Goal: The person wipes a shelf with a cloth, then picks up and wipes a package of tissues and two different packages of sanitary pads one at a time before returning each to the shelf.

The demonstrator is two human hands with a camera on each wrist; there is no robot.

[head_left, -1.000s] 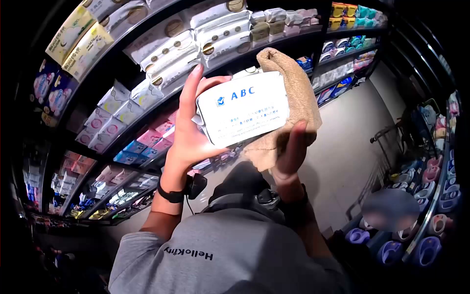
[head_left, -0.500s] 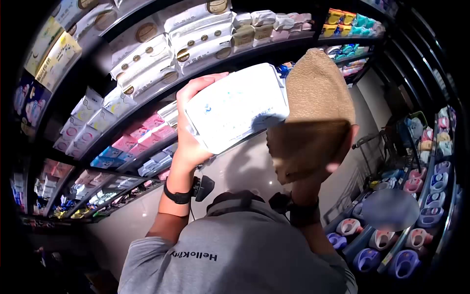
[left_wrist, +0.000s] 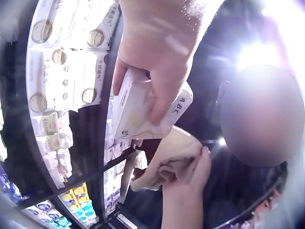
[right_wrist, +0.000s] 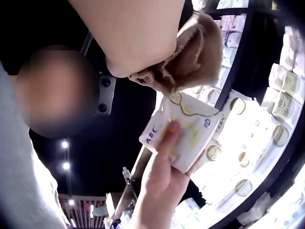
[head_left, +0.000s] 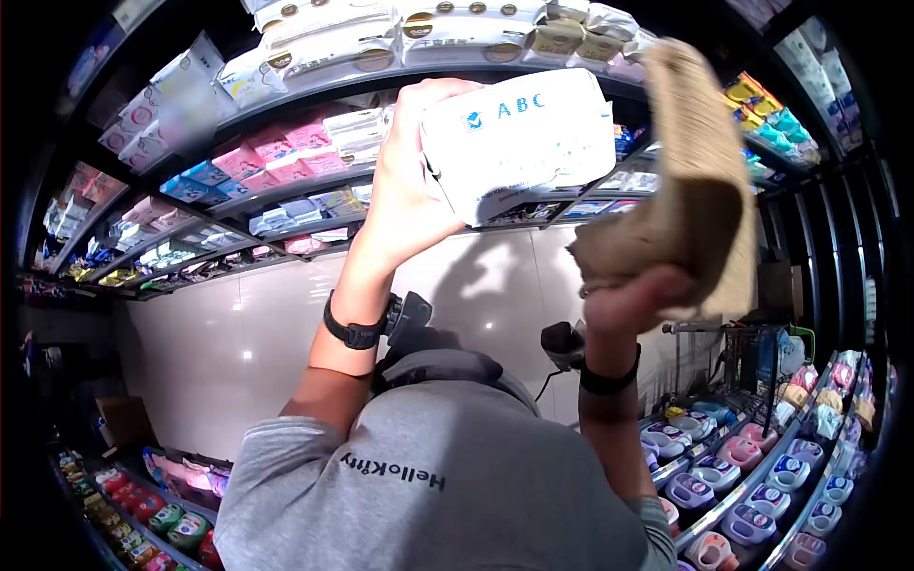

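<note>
My left hand (head_left: pixel 405 195) grips a white pack marked ABC (head_left: pixel 524 143) by its left end; the left wrist view shows the thumb and fingers of the left hand (left_wrist: pixel 157 62) across the pack (left_wrist: pixel 138 107). Held up to the right of the pack is a brown cloth (head_left: pixel 705 162), blurred, gripped at its lower part by my right hand (head_left: pixel 638 305). In the right wrist view the cloth (right_wrist: pixel 195 57) hangs past the right hand (right_wrist: pixel 138 43), whose fingers are mostly hidden, near the pack (right_wrist: pixel 188 129).
Shelves of white packs (head_left: pixel 333 43) and pink packs (head_left: pixel 276 152) curve across the front. Shelves of purple and pink bottles (head_left: pixel 752 519) stand at the lower right, beside a cart (head_left: pixel 724 352). Pale floor (head_left: pixel 228 343) lies between the shelves.
The head view has turned, bringing more floor and bottles in. My right hand has moved away from the pack with the cloth, now raised to the right. The left hand still holds the pack.
</note>
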